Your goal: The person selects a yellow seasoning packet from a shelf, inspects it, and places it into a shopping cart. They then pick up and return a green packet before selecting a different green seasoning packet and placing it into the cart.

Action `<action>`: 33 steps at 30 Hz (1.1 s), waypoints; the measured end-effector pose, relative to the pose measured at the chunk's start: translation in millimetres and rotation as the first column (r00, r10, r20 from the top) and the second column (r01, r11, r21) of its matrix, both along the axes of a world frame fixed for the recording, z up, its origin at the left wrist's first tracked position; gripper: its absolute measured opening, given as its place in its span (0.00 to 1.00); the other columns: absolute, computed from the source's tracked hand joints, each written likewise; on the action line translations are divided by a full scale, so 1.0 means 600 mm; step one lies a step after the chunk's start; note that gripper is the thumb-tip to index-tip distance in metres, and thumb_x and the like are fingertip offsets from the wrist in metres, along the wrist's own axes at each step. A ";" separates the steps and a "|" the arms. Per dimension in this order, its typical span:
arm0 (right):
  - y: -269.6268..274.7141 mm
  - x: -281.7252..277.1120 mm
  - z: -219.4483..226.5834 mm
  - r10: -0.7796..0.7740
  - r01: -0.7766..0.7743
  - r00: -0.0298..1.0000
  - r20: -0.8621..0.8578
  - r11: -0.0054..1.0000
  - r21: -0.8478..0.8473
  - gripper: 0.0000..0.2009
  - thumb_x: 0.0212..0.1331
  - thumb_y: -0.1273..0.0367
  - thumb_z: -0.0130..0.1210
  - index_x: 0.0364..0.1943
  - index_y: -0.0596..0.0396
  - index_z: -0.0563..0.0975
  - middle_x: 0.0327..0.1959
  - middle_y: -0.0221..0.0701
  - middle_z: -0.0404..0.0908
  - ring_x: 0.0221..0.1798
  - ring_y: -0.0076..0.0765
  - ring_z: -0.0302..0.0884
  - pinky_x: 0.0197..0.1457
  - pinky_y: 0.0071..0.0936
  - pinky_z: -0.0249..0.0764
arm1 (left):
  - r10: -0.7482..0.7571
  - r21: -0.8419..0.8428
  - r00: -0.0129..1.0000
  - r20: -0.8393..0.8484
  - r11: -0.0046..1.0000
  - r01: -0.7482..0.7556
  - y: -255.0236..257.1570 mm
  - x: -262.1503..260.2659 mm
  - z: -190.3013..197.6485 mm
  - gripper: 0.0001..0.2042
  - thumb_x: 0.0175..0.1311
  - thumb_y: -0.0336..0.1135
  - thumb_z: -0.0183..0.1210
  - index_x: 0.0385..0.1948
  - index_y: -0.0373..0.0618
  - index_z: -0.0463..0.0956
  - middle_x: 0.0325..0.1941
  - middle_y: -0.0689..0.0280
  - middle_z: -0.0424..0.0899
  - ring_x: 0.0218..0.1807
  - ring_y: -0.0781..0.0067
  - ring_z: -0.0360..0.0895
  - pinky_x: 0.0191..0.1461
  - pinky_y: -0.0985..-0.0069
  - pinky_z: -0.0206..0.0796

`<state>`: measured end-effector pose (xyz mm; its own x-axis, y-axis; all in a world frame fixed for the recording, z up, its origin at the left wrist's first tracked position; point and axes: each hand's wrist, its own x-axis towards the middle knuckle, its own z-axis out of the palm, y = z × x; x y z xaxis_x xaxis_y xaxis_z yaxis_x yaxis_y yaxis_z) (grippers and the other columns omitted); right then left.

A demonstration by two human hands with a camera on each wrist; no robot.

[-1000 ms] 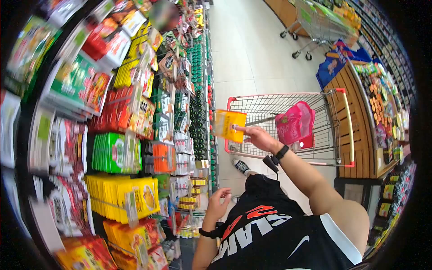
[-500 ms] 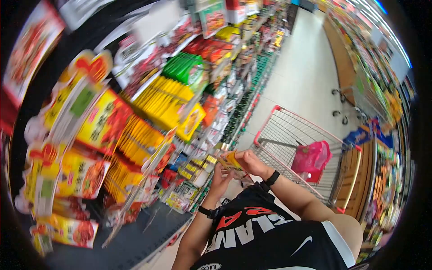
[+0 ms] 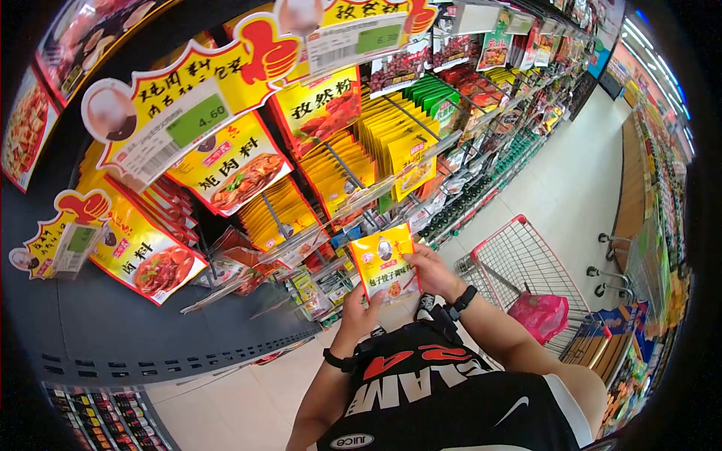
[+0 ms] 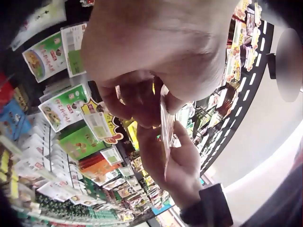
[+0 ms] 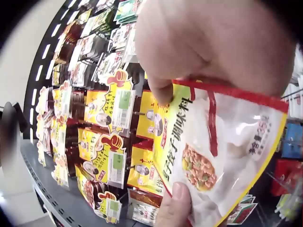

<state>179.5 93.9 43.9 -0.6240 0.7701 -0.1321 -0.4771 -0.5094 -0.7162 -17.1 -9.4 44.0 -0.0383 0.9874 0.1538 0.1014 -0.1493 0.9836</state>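
– Just in front of the person's black jersey, what is being held?

– A yellow seasoning packet with a red border, its printed face turned up toward the person. The characters read as bun-and-dumpling seasoning.

– And the hands?

– Both are closed on it. The right hand pinches the right edge, thumb over the face; the left hand has its grip at the lower left corner, thumb likewise in front.

– Which step would you call that?

– Looking over the label, I'd judge. The packet is neither on the rack nor in the shopping cart. Whichever way it goes, the next move seems to call for one grip to let go while the other pinches firmly, as so thin a pouch could bend.

– Anything in the way?

– On the left, the display crowds close: a cumin powder packet, a stewed-meat seasoning packet and a jutting price card marked 4.60, above a dark base shelf. On the right, the cart's wire side would have to be cleared; a pink bag lies inside. A second cart stands well apart, farther off, hindering nothing.
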 end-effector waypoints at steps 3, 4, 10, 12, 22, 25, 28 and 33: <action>-0.008 -0.019 0.046 -0.029 -0.003 0.990 0.136 0.973 0.232 0.19 0.69 0.72 0.52 0.63 0.61 0.69 0.58 0.32 0.78 0.56 0.24 0.77 0.60 0.27 0.74 | 0.012 0.013 0.997 -0.073 1.000 -0.011 -0.010 -0.022 0.005 0.13 0.66 0.34 0.60 0.48 0.36 0.77 0.42 0.53 0.87 0.43 0.60 0.85 0.48 0.67 0.74; -0.008 -0.023 0.059 -0.027 -0.027 0.983 0.183 0.957 0.289 0.18 0.69 0.72 0.54 0.61 0.61 0.70 0.56 0.30 0.79 0.55 0.21 0.76 0.59 0.25 0.74 | 0.004 0.006 0.996 -0.090 1.000 -0.004 -0.013 -0.026 0.010 0.13 0.66 0.35 0.60 0.48 0.36 0.77 0.42 0.53 0.87 0.43 0.59 0.85 0.48 0.67 0.74; -0.004 -0.045 0.076 -0.061 -0.060 0.946 0.318 0.932 0.358 0.14 0.66 0.72 0.58 0.53 0.59 0.74 0.48 0.28 0.82 0.48 0.20 0.78 0.54 0.22 0.76 | -0.057 -0.036 0.995 -0.084 0.998 0.054 -0.017 -0.034 -0.012 0.12 0.63 0.34 0.64 0.43 0.37 0.80 0.40 0.53 0.87 0.42 0.59 0.86 0.47 0.68 0.74; -0.001 -0.051 0.070 -0.084 -0.046 0.940 0.332 0.930 0.365 0.12 0.66 0.72 0.58 0.51 0.59 0.76 0.45 0.27 0.84 0.46 0.20 0.80 0.52 0.22 0.77 | -0.091 -0.022 0.988 -0.126 0.996 0.089 -0.015 -0.038 -0.006 0.14 0.62 0.34 0.64 0.45 0.36 0.78 0.41 0.53 0.87 0.43 0.59 0.85 0.48 0.67 0.74; 0.010 -0.086 0.086 -0.114 -0.074 0.913 0.391 0.898 0.434 0.10 0.68 0.70 0.56 0.49 0.60 0.76 0.42 0.27 0.84 0.43 0.18 0.79 0.48 0.22 0.77 | 0.116 0.192 0.981 -0.155 0.978 -0.085 0.012 -0.120 0.074 0.32 0.57 0.40 0.66 0.62 0.36 0.65 0.59 0.53 0.75 0.57 0.59 0.75 0.58 0.65 0.67; 0.008 -0.102 0.073 -0.188 0.003 0.913 0.361 0.890 0.456 0.10 0.69 0.70 0.56 0.49 0.60 0.75 0.42 0.26 0.82 0.44 0.17 0.77 0.48 0.21 0.76 | 0.185 0.273 0.963 -0.196 0.954 -0.128 0.021 -0.140 0.106 0.34 0.59 0.45 0.64 0.64 0.37 0.64 0.63 0.52 0.71 0.58 0.60 0.75 0.58 0.65 0.67; 0.011 -0.130 0.093 -0.274 0.034 0.894 0.353 0.829 0.558 0.11 0.69 0.69 0.56 0.50 0.60 0.74 0.42 0.27 0.81 0.44 0.19 0.76 0.49 0.22 0.75 | 0.169 0.305 0.970 -0.175 0.946 -0.110 0.025 -0.153 0.126 0.33 0.62 0.45 0.62 0.67 0.38 0.63 0.62 0.52 0.74 0.58 0.60 0.75 0.60 0.66 0.66; 0.023 -0.189 0.130 -0.270 0.028 0.922 0.279 0.764 0.645 0.12 0.68 0.70 0.56 0.52 0.60 0.74 0.44 0.29 0.81 0.46 0.20 0.77 0.50 0.23 0.75 | 0.176 0.177 0.984 -0.024 0.970 -0.169 0.025 -0.146 0.099 0.22 0.73 0.40 0.53 0.62 0.36 0.66 0.51 0.56 0.80 0.52 0.69 0.77 0.57 0.71 0.67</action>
<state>66.0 107.9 121.8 -0.5022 0.8340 0.2286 -0.1774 0.1594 -0.9712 -104.7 5.7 103.4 -0.1964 0.9245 0.3265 0.1790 -0.2936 0.9390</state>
